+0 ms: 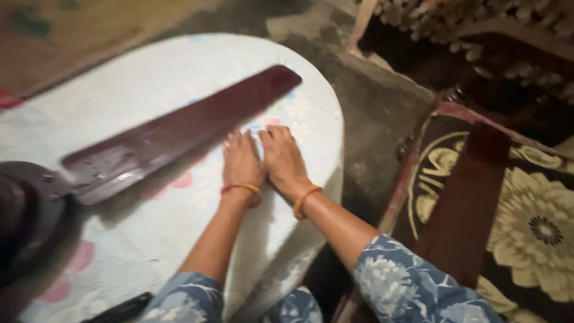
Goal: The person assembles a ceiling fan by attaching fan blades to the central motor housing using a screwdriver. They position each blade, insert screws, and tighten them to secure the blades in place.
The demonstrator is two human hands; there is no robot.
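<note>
While I looked down past my blue flowered sleeves (412, 287), my left hand (241, 161) and right hand (284, 158) lay flat side by side on the pale round table (149, 90), fingers spread and grasping nothing. Just beyond my fingertips lay the dark maroon fan blade (185, 128), its near edge touching my left fingers, running back left to the fan's dark hub (24, 209).

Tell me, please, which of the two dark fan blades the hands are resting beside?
The blade on the white cloth, attached to the fan hub: both hands lie flat at its edge. The other blade lies apart on the flowered fabric, right.
</note>
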